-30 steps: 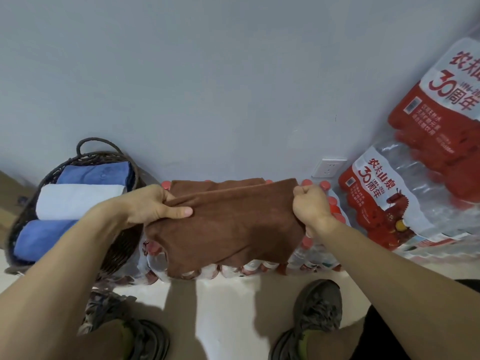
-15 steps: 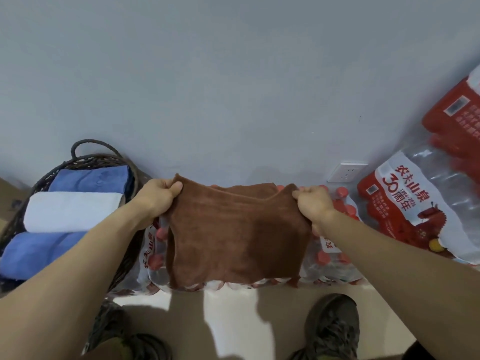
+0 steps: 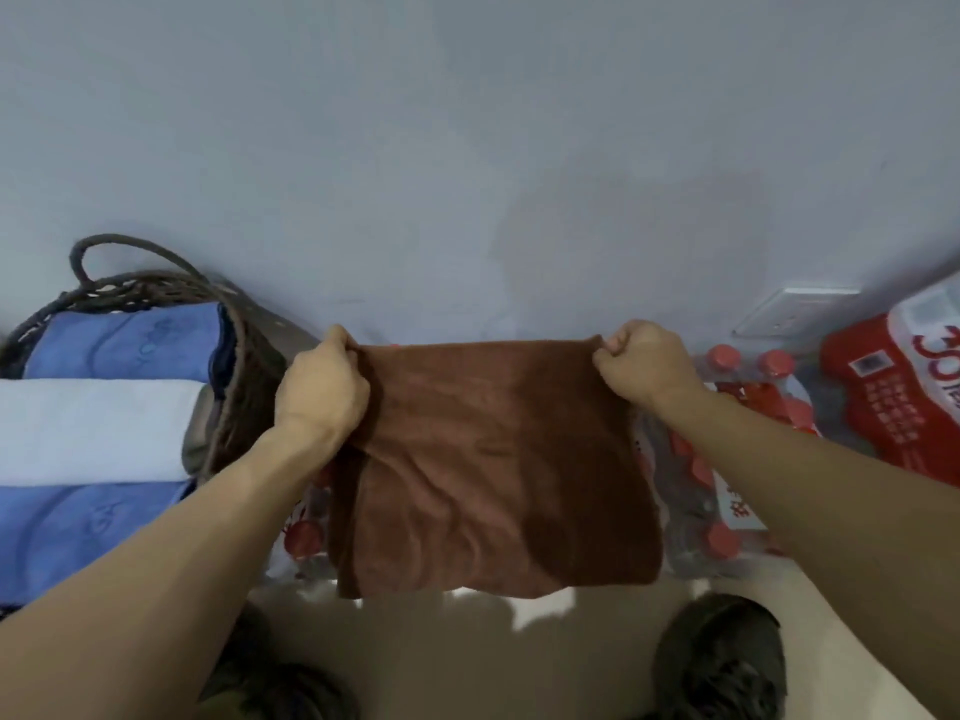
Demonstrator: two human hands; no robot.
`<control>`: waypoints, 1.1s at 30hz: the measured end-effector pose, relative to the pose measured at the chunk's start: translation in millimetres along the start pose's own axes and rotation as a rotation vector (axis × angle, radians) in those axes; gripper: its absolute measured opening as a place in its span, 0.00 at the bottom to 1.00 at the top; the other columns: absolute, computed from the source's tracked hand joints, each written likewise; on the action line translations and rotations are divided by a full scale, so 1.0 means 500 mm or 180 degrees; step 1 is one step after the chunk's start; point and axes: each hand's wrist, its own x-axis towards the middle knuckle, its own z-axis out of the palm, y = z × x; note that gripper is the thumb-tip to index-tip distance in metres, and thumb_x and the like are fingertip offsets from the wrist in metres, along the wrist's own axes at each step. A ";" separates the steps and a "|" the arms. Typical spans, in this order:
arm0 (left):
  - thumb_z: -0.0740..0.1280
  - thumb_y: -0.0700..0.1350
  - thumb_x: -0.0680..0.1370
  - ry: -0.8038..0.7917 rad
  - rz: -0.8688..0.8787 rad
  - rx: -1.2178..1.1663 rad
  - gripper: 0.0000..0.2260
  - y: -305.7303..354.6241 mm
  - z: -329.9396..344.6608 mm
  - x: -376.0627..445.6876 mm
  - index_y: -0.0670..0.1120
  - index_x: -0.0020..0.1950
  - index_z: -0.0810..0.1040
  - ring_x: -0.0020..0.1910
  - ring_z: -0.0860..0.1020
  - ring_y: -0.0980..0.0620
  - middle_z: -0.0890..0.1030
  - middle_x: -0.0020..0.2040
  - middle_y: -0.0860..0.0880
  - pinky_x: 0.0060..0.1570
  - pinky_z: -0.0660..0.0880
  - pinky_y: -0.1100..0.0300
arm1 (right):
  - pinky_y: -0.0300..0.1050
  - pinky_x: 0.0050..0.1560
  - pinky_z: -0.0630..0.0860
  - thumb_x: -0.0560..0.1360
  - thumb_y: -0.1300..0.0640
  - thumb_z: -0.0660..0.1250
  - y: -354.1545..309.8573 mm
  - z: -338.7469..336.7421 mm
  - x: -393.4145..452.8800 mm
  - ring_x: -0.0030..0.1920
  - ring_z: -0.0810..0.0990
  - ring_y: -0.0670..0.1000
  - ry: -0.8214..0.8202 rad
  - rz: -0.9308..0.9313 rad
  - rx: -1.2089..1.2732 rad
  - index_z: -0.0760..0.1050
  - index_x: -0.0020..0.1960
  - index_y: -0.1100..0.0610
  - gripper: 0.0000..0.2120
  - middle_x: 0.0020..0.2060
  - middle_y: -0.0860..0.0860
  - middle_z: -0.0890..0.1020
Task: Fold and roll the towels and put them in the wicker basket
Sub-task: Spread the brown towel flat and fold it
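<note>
While it hangs in the air: the brown towel (image 3: pixel 493 470) is stretched flat between both hands, its top edge pulled fairly straight and its lower edge loose just above the floor (image 3: pixel 467 657).
Left hand: the left hand (image 3: pixel 322 392) clasps the towel's upper left corner, fingers curled over the edge, knuckles toward the camera.
Right hand: the right hand (image 3: pixel 644 371) pinches the upper right corner in a closed fist, thumb side facing inward.
Towel surface: soft creases run down the cloth; a darker band along its left side looks like a second layer, though how many folds it has cannot be told.
Wicker basket: the wicker basket (image 3: pixel 244 376) stands at the left against the wall (image 3: pixel 467 148), a looped handle rising at its far rim, its right wall just beside the left hand.
Basket contents: three rolled towels lie side by side inside, a blue towel (image 3: pixel 130 340) at the back, a white towel (image 3: pixel 93 433) in the middle and a second blue towel (image 3: pixel 78 532) nearest the camera.
Behind the towel: packs of water bottles (image 3: pixel 727 491) with red caps sit on the floor, partly hidden by the cloth.
Right edge: a red and white printed wrapper (image 3: pixel 893 397) covers another pack, with a white wall socket (image 3: pixel 789 309) above it.
Bottom: a dark shoe (image 3: pixel 722 662) shows at the lower right, and another shoe (image 3: pixel 270 683) is partly covered by the left forearm.
</note>
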 end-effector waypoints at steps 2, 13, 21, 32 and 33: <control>0.62 0.46 0.79 0.0099 0.0080 0.0240 0.06 -0.003 0.005 -0.001 0.46 0.51 0.68 0.31 0.70 0.45 0.70 0.35 0.48 0.35 0.68 0.52 | 0.46 0.52 0.78 0.71 0.52 0.69 -0.013 -0.011 0.015 0.48 0.80 0.57 -0.0052 -0.0010 -0.0161 0.74 0.44 0.53 0.06 0.46 0.54 0.80; 0.69 0.47 0.77 0.0117 0.0760 0.0391 0.09 -0.013 -0.017 -0.008 0.44 0.55 0.79 0.55 0.72 0.40 0.72 0.56 0.43 0.56 0.72 0.46 | 0.41 0.50 0.76 0.71 0.59 0.70 -0.034 -0.034 0.003 0.46 0.79 0.52 -0.0454 -0.1273 -0.0799 0.81 0.48 0.53 0.06 0.42 0.48 0.77; 0.74 0.43 0.73 -0.0750 0.1195 -0.0494 0.09 0.039 -0.095 -0.012 0.50 0.52 0.79 0.41 0.81 0.55 0.83 0.40 0.54 0.43 0.74 0.66 | 0.37 0.41 0.70 0.68 0.59 0.78 -0.034 -0.102 -0.034 0.39 0.81 0.50 -0.0481 -0.0892 -0.0557 0.78 0.40 0.50 0.09 0.34 0.46 0.80; 0.74 0.51 0.73 -0.1236 0.2317 0.0820 0.05 0.069 -0.314 -0.091 0.52 0.39 0.83 0.34 0.79 0.61 0.82 0.33 0.57 0.32 0.68 0.73 | 0.29 0.32 0.71 0.61 0.50 0.83 -0.073 -0.302 -0.172 0.31 0.80 0.35 -0.1100 -0.1192 -0.0862 0.82 0.32 0.48 0.10 0.32 0.40 0.84; 0.74 0.50 0.73 -0.1222 0.2331 0.0712 0.04 0.063 -0.327 -0.100 0.51 0.40 0.84 0.34 0.79 0.62 0.82 0.32 0.58 0.33 0.70 0.73 | 0.32 0.35 0.74 0.61 0.50 0.83 -0.069 -0.311 -0.184 0.33 0.82 0.37 -0.1164 -0.1225 -0.0808 0.82 0.32 0.48 0.10 0.34 0.40 0.85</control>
